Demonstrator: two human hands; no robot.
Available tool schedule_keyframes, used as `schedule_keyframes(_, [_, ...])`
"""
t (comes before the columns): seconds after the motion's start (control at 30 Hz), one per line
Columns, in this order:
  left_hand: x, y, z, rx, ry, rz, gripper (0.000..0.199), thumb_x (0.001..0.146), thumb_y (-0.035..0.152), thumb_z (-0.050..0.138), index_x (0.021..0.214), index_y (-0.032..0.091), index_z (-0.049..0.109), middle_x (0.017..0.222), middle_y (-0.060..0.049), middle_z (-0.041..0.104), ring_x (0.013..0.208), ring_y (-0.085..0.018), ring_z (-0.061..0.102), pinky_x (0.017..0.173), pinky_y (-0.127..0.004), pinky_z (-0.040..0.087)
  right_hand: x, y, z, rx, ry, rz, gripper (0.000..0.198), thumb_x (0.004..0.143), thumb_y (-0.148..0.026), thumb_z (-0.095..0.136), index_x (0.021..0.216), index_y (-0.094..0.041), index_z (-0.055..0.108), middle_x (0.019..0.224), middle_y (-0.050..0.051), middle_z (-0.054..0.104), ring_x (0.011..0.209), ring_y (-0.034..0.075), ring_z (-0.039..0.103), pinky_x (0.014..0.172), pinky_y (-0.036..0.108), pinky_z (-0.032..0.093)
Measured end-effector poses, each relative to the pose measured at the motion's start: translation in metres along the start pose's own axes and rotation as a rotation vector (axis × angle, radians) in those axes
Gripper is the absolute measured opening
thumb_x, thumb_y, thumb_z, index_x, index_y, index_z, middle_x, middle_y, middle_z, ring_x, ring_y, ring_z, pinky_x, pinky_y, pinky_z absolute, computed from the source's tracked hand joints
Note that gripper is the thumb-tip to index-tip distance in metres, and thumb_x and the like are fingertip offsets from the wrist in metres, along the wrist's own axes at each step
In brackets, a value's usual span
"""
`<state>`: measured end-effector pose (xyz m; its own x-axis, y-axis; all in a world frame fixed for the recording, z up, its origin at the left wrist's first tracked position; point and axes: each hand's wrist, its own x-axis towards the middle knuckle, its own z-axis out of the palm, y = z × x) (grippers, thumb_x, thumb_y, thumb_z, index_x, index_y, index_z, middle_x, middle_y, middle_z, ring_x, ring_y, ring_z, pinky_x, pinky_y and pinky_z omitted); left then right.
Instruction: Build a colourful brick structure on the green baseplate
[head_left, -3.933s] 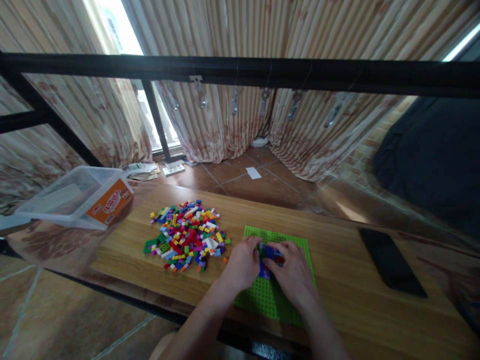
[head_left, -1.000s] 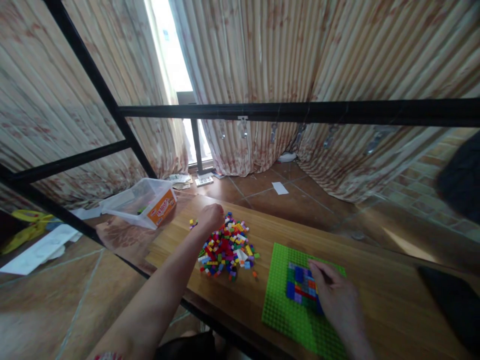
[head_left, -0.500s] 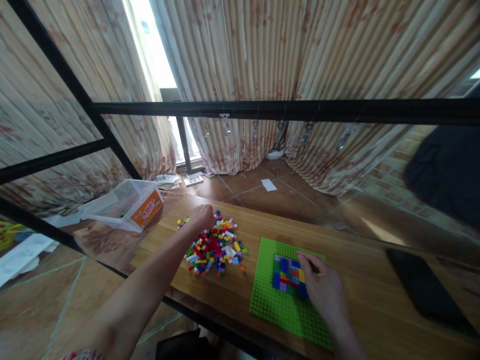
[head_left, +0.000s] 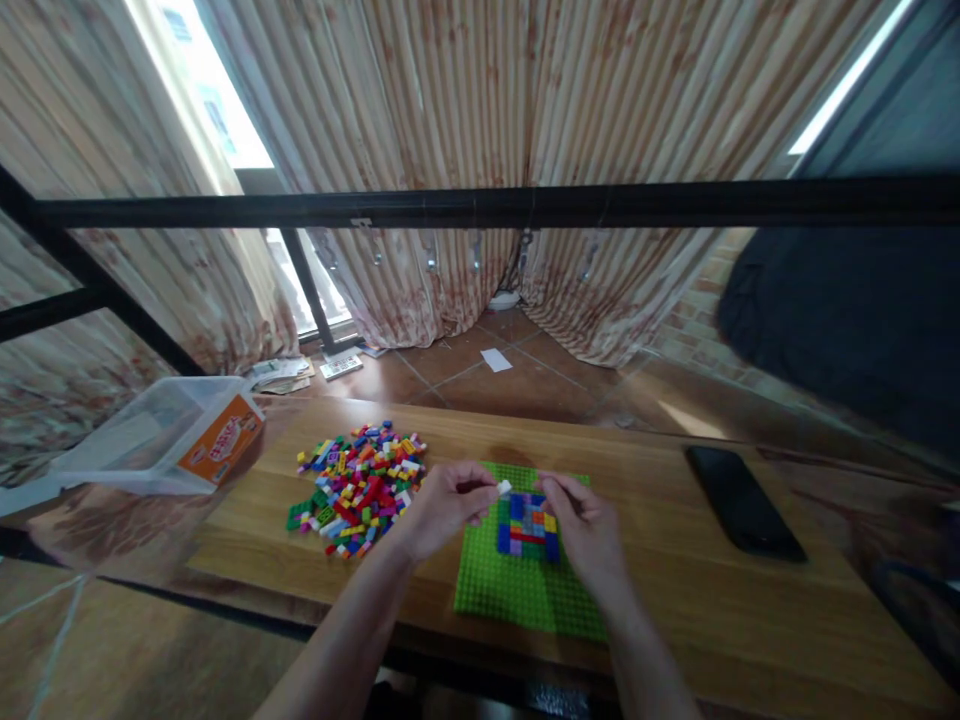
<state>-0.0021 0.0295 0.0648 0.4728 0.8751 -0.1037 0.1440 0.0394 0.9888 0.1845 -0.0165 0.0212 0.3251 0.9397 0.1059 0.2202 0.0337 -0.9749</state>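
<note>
Between the thumb and fingertips of my left hand [head_left: 450,503] is a small white brick [head_left: 504,488], held over the upper left part of a green baseplate [head_left: 517,597]. Several coloured bricks [head_left: 527,528], mostly blue with red, yellow, orange and purple, form a low block on that plate. My right hand [head_left: 589,530] is at the block's right side, thumb and forefinger brought together near its upper right corner. Whether anything sits in that pinch is hidden. A loose heap of mixed bricks [head_left: 364,485] lies left of my left hand.
A black phone [head_left: 744,502] lies on the wooden table [head_left: 660,620] at the right. Beyond the table's left end stands a clear plastic box [head_left: 161,440] with an orange label. A black metal bar [head_left: 420,208] crosses in front of the curtains.
My left hand has come from the brick heap to the baseplate, now with the white brick. My right hand stays beside the block. The view has turned right.
</note>
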Motion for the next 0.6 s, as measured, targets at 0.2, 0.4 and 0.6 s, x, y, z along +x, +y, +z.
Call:
schedule_keyframes(0.2, [0.019,-0.021,0.03,0.083,0.014,0.159,0.011,0.079,0.021,0.06,0.083,0.016,0.069,0.078,-0.003,0.069,0.073,-0.013,0.061,0.071,-0.024,0.05,0.001,0.0,0.0,0.019,-0.174,-0.061,0.032,0.082,-0.044,0.058,0.102,-0.023,0.072,0.095,0.005,0.073,0.084,0.02,0.066,0.076,0.033,0.053])
schedule_keyframes(0.4, [0.031,-0.037,0.026,0.289,0.163,0.181,0.016,0.08,0.014,0.052,0.082,0.017,0.068,0.08,-0.002,0.069,0.076,-0.014,0.063,0.074,-0.024,0.049,0.008,0.011,-0.003,-0.175,-0.091,-0.059,0.025,0.083,-0.037,0.055,0.095,-0.024,0.073,0.096,0.005,0.073,0.089,0.021,0.066,0.084,0.038,0.05])
schedule_keyframes(0.6, [0.036,-0.054,0.015,0.394,0.306,0.08,0.02,0.083,0.014,0.049,0.085,0.017,0.069,0.084,-0.004,0.072,0.079,-0.016,0.065,0.074,-0.026,0.05,0.015,0.023,0.001,-0.331,0.021,-0.067,0.025,0.083,-0.037,0.056,0.093,-0.024,0.074,0.097,0.007,0.07,0.096,0.023,0.062,0.09,0.041,0.046])
